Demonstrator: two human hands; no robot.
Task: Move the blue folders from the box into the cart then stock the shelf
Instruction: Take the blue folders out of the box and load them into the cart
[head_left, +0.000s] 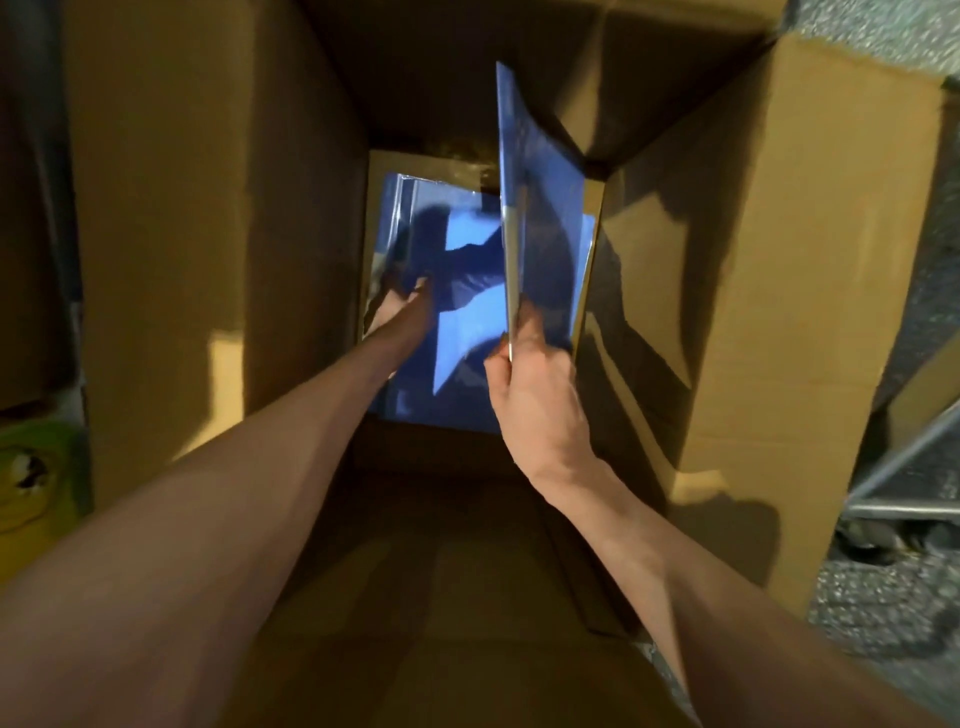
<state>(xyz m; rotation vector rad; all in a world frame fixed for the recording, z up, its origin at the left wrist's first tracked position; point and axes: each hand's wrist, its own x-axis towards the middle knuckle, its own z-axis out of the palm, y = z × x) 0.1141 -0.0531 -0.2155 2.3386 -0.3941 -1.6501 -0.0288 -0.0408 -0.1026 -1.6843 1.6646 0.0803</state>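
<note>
You are pinching a folder (540, 208) upright with your right hand (530, 374); left hand (402, 306) is reaching the stack (457, 332) in the box (208, 208), grip unclear. Lift straight up.

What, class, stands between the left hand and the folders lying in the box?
Nothing visible. The left hand is at the flat folders; the right hand holds the upright folder off to the side.

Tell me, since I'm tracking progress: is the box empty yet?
Not empty. Blue folders lie flat on the box bottom by the left hand; the right hand holds another folder upright.
</note>
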